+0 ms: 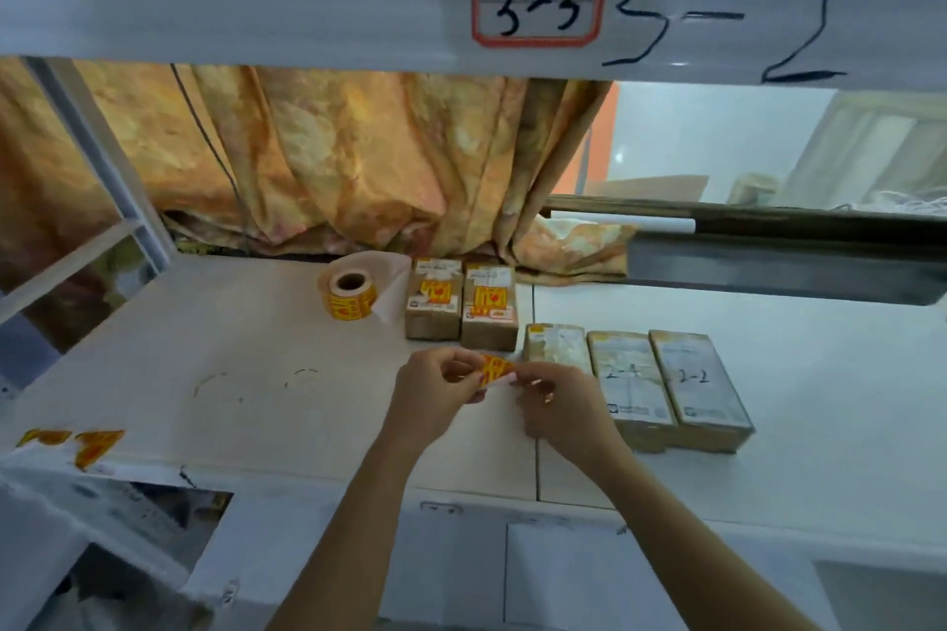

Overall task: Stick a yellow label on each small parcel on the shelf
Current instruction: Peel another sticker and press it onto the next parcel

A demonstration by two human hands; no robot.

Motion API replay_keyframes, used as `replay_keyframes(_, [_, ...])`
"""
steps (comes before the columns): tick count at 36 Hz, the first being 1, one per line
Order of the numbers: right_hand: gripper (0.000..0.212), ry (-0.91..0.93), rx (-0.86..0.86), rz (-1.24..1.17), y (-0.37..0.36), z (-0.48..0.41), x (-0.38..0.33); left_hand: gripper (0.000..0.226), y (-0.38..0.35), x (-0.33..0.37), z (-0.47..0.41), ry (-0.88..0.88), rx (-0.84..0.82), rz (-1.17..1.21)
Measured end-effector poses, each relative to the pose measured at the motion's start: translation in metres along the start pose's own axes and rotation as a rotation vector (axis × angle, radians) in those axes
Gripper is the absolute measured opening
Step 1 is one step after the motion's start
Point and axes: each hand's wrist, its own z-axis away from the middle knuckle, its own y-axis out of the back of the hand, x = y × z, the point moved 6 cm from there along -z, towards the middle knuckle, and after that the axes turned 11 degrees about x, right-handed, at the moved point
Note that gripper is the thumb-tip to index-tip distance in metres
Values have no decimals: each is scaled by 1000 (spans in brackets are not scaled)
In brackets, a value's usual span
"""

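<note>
- Far left, spare yellow stickers (pixel 77 446) cling to the shelf (pixel 230 374) edge; further back sits the label roll (pixel 351 292).
- Mid-shelf, two labelled parcels (pixel 461 305) stand done.
- The left hand (pixel 435 389) and right hand (pixel 558 400) both pinch one yellow label (pixel 496 368), seemingly peeling its backing.
- Right, three unlabelled parcels (pixel 635 384) wait; I'd guess the nearest gets pressed next, flat and square.

Brown paper-wrapped parcels (pixel 666 384) under glossy tape lie on a smooth matt shelf (pixel 205 364) before crumpled cloth (pixel 333 159).
</note>
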Motion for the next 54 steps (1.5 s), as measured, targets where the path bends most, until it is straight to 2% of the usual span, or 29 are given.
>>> replay_keyframes(7, [25, -194, 132, -279, 25, -3, 33, 15, -39, 12, 0, -73, -79, -55])
replay_keyframes(12, [23, -266, 162, -363, 35, -6, 48, 19, -57, 18, -1, -146, -89, -140])
replay_keyframes(17, [10, -295, 98, -433, 38, -11, 58, 28, -68, 22, -3, -182, -90, -189])
replay_keyframes(22, [18, -318, 16, -439, 35, -19, 69, 29, -76, 18, -7, -177, -88, -216])
replay_keyframes(27, [25, -315, -27, -361, 31, -26, 76, 29, -85, 15, -8, -195, -104, -248])
replay_keyframes(33, [33, -238, -48, -128, 29, -30, 76, 37, -94, 8, -9, -192, -122, -310])
replay_keyframes(41, [34, -139, -39, 65, 25, -35, 73, 40, -102, 1, -12, -193, -124, -357])
replay_keyframes(54, [29, -86, -38, 164, 19, -36, 68, 39, -109, -1, -12, -229, -115, -406])
